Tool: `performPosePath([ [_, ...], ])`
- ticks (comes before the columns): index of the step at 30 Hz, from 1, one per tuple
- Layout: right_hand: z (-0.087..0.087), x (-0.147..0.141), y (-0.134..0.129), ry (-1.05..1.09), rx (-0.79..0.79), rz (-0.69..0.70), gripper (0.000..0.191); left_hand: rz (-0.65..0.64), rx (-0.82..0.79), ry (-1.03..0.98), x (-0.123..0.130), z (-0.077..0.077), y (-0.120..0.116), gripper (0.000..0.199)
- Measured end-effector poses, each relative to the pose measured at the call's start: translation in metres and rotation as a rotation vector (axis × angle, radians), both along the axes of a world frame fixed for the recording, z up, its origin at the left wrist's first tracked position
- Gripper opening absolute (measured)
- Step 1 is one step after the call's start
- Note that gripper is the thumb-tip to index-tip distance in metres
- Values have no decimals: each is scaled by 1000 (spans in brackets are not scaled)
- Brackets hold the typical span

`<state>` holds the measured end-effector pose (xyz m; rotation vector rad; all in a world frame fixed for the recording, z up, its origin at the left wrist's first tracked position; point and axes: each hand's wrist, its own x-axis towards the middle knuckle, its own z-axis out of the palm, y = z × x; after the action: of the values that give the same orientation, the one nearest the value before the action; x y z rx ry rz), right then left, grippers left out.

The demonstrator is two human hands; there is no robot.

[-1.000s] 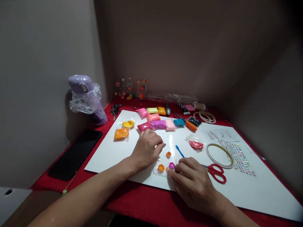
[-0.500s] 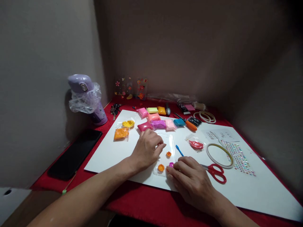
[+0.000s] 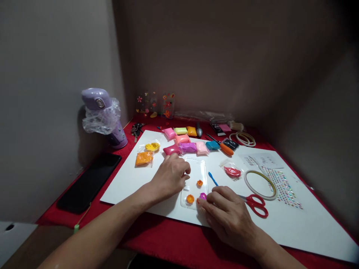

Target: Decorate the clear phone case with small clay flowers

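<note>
A clear phone case (image 3: pixel 196 170) lies flat on a white board (image 3: pixel 126 186). On its lower part sit two orange clay flowers (image 3: pixel 190 198) and a magenta clay flower (image 3: pixel 203 196). My left hand (image 3: pixel 171 173) is over the case's left edge, its fingers curled in and the thumb close to them; whatever lies between them is hidden. My right hand (image 3: pixel 228 213) grips the lower right edge of the case, fingertips beside the magenta flower. A blue modelling tool (image 3: pixel 212 178) lies just beyond the right hand.
Red-handled scissors (image 3: pixel 256 204), a tape roll (image 3: pixel 260 185) and a rhinestone sheet (image 3: pixel 283 186) lie on the right. Several bagged clay packets (image 3: pixel 187 147) and an orange-handled tool (image 3: pixel 226 148) lie at the back. A phone (image 3: pixel 89 183) and a purple bottle (image 3: pixel 117 134) are on the left.
My left thumb has drawn in toward the curled fingers, and the left hand has shifted slightly left. My right hand has hardly moved.
</note>
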<state>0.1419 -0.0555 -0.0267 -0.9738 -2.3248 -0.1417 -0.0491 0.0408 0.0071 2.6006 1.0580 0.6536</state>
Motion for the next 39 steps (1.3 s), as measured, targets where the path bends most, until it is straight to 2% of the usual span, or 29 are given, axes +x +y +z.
performPosePath([
  [5, 0, -1, -1, 4, 10, -3, 19, -5, 5, 50, -2, -4, 3, 16],
  [12, 0, -2, -1, -2, -14, -3, 18, 86, 15, 51, -6, 3, 7, 19],
  [17, 1, -1, -1, -4, 3, -7, 18, 30, 13, 53, -3, -6, 5, 8],
  [23, 1, -1, -2, 3, 16, 6, 19, -9, -9, 60, 1, -19, 5, 9],
  [33, -5, -1, 0, -1, -53, -6, 18, -17, 7, 86, 2, -21, 3, 8],
  [39, -2, -2, 0, -20, -49, 12, 19, -20, 15, 83, 1, -23, 3, 10],
])
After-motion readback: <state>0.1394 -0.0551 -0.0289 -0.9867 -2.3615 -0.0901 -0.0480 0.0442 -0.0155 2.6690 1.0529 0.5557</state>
